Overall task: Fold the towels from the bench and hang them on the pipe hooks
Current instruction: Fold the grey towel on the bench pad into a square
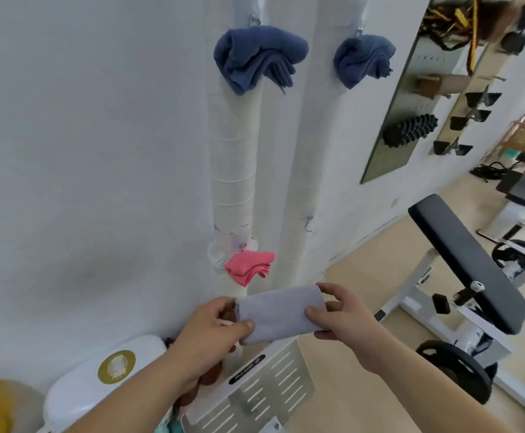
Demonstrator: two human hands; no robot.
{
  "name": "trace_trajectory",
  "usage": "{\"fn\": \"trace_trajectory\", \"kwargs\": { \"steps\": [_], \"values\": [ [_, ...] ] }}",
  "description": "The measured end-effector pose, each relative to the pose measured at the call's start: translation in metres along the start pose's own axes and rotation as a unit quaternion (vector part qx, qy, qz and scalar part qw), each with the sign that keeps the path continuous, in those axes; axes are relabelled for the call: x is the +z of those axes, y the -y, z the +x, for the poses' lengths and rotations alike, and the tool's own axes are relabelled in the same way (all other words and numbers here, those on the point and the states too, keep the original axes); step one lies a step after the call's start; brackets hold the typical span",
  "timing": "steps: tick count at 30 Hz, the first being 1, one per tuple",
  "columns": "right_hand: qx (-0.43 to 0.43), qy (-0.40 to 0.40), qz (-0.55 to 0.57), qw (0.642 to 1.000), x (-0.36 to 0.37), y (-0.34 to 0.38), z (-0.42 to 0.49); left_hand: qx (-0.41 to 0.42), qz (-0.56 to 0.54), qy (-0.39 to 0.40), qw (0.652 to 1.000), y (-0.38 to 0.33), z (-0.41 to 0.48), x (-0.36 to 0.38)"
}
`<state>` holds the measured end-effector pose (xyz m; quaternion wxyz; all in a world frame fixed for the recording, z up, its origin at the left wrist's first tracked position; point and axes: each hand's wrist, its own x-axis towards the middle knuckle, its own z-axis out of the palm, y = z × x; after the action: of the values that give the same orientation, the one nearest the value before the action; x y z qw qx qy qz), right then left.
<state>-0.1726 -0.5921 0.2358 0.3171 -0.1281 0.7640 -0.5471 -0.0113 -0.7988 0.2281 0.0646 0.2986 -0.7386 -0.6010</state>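
A small folded pale lilac towel (281, 312) is stretched flat between both hands in front of the white wrapped pipes. My left hand (214, 328) pinches its left end and my right hand (341, 314) pinches its right end. On the left pipe (233, 170) a folded blue towel (256, 56) hangs high up, and a pink towel (248, 267) hangs low, just above my hands. A second blue towel (362, 59) hangs high on the right pipe (311, 151). An empty wire hook (309, 221) sticks out of the right pipe at mid height. The black padded bench (467, 264) stands to the right.
A white perforated metal cover (261, 392) and a white round-topped unit (105, 379) sit right below my arms. Weight plates (461, 373) lean by the bench frame. A wall rack (411, 120) with a foam roller and handles hangs at the right.
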Motion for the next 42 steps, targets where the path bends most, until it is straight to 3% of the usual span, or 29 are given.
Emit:
{"fn": "trace_trajectory", "kwargs": {
  "steps": [8,13,20,32,38,40,42],
  "values": [
    [-0.019,-0.144,-0.009,0.989,-0.049,0.021,0.098,0.013,0.044,0.046,0.998,-0.057,0.129,0.057],
    [-0.015,-0.156,-0.015,0.988,-0.104,0.026,0.183,-0.003,0.075,0.045,0.996,-0.090,0.207,0.106],
    [-0.068,-0.161,0.023,0.984,-0.158,0.022,0.297,-0.089,-0.017,0.006,0.996,-0.102,0.323,0.176],
    [-0.111,-0.115,-0.127,0.979,-0.147,-0.023,0.438,-0.139,0.001,-0.095,0.986,-0.058,0.437,0.208],
    [-0.065,-0.105,-0.172,0.977,-0.142,-0.033,0.455,-0.160,0.029,-0.105,0.981,-0.043,0.457,0.214],
    [-0.049,-0.100,-0.284,0.952,-0.140,-0.029,0.455,-0.135,0.092,-0.123,0.979,-0.043,0.461,0.215],
    [-0.061,-0.113,-0.376,0.917,-0.138,-0.026,0.455,-0.046,0.225,-0.157,0.961,-0.045,0.461,0.214]
  ]
}}
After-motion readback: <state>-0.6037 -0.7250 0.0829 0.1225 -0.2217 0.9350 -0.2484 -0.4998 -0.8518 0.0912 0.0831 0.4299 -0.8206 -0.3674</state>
